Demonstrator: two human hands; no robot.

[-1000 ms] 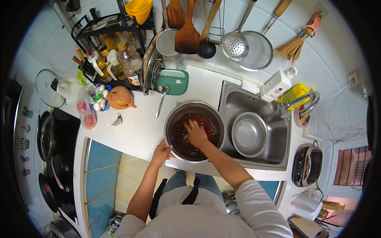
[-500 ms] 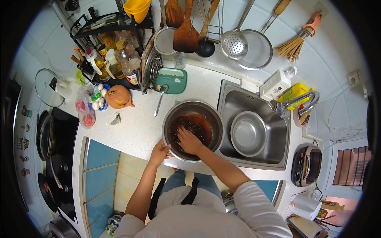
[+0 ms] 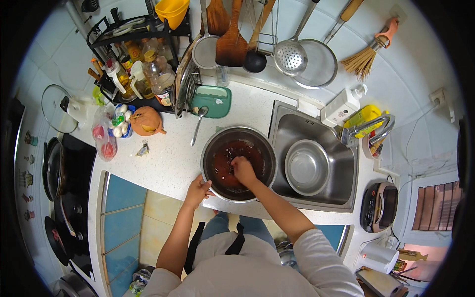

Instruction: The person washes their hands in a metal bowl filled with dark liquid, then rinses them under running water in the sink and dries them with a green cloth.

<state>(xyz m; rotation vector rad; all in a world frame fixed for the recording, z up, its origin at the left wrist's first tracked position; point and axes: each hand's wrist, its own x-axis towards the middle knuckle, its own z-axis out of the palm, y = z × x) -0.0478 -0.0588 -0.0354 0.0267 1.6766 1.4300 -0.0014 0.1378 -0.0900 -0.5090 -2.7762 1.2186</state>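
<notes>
A wide metal bowl [image 3: 217, 143] with dark reddish-brown liquid stands on the white counter [image 3: 158, 168], left of the sink. My left hand [image 3: 200, 188] grips the bowl's near-left rim. My right hand [image 3: 242, 168] is down in the middle of the liquid, fingers curled, their tips under the surface; whatever they may hold is hidden. A metal spoon [image 3: 197, 128] lies beyond the bowl, its head on a green tray [image 3: 217, 96].
The steel sink [image 3: 341, 173] holds an empty metal basin [image 3: 307, 163]. A faucet [image 3: 356, 128], soap bottle [image 3: 339, 109], onion [image 3: 147, 121], mushroom pack [image 3: 121, 121] and condiment rack [image 3: 111, 34] surround it or the counter's back. A stove [image 3: 74, 173] is at left; utensils hang above.
My right hand's fingers have gone from spread to curled as it moves within the liquid, first leftward, then back toward the middle. My left hand stays on the rim.
</notes>
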